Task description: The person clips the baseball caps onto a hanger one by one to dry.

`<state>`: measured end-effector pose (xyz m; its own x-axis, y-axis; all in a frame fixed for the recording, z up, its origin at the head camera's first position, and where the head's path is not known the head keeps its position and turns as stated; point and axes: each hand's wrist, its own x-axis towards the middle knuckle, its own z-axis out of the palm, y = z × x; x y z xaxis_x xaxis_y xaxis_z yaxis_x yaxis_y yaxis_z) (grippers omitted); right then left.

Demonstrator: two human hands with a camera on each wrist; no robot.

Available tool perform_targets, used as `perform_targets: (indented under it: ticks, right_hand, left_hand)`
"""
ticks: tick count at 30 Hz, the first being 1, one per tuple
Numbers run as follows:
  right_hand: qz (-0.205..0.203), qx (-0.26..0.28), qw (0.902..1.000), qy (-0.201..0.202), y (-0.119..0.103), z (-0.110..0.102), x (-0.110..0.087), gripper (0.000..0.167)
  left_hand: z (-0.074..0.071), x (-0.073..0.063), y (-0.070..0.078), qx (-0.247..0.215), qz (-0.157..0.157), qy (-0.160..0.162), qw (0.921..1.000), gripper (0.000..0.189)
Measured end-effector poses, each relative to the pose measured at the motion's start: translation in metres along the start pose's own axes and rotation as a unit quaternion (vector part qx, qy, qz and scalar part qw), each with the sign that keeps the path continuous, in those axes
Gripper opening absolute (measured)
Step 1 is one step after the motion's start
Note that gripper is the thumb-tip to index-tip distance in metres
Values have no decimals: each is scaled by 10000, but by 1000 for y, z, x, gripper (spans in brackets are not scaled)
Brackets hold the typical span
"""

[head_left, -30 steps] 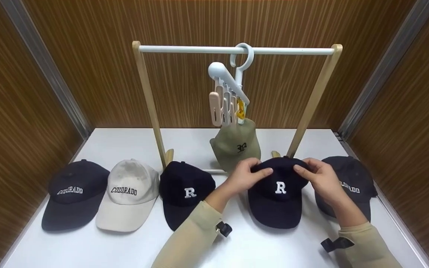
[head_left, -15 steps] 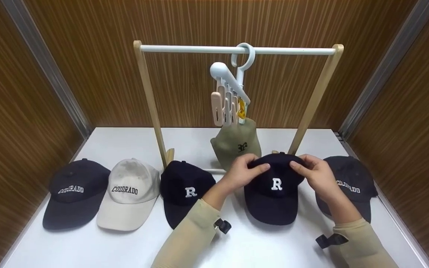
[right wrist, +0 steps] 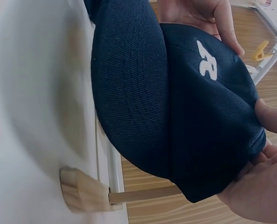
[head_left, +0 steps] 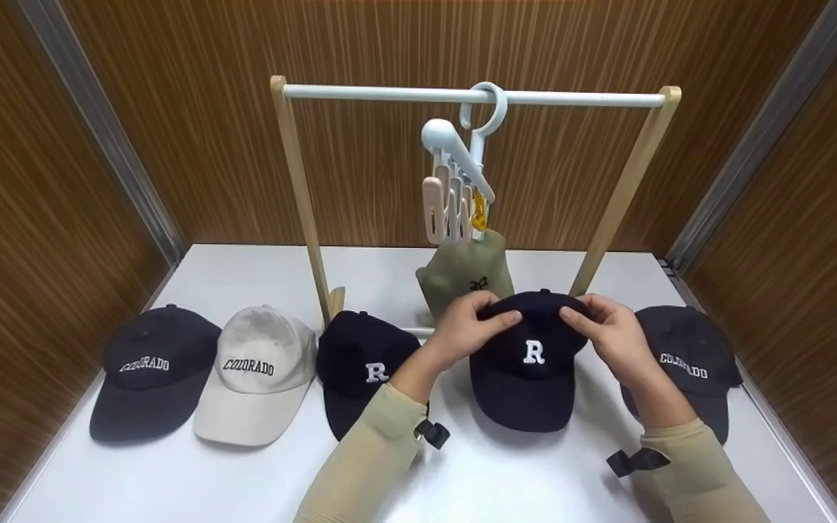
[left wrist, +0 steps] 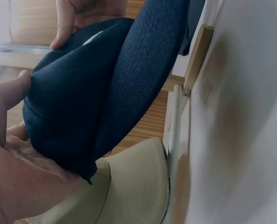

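A navy baseball cap (head_left: 524, 385) with a white R on its front is held between both hands, brim toward the person. My left hand (head_left: 462, 330) grips the crown's left side, thumb on the front and fingers behind. On the right side, my right hand (head_left: 611, 338) pinches the crown the same way, as the right wrist view shows with its thumb (right wrist: 271, 114) on the cloth. Behind the cap, an olive cap (head_left: 462, 272) hangs from a clip on a white clip hanger (head_left: 462, 163). Part of it is hidden by the left hand.
The hanger hooks over the white bar (head_left: 382, 93) of a wooden-legged rack. Left of the hands lie a second navy R cap (head_left: 357, 356), a beige cap (head_left: 255, 392) and a dark cap (head_left: 153, 385). Another dark cap (head_left: 687, 349) lies right, partly behind the right arm.
Both hands have carried the navy cap a little to the left and away from the person, toward the rack. Their grip on the crown looks the same.
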<state>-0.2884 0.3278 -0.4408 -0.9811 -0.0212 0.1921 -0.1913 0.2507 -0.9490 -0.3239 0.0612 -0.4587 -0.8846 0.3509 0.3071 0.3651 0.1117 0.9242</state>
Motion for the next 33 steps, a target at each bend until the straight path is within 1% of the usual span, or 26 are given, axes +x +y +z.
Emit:
perform_targets:
  ticks: [6,11,18,22,28,33]
  right_hand:
    - [13,-24,9999,-98,-2,4,5,20]
    - [-35,125,9998,-152,-5,9,10,17]
    - [-135,277,9993,-217,-7,20,15,21]
    - [-165,271,9992,-263,-8,24,18,21]
    - [-175,151,9992,-322,-10,30,22,22]
    - [-203,214,9991,-320,-11,38,24,24]
  left_hand:
    - [-8,0,0,-58,14,36,10000,23]
    - [-14,0,5,-126,-13,58,9999,23]
    - [-24,0,7,-124,-98,114,9998,22]
    - [-31,0,7,-92,-114,90,9999,22]
    - [-40,1,7,-217,-77,24,9997,22]
    - [-47,0,7,-277,-88,-26,9996,21]
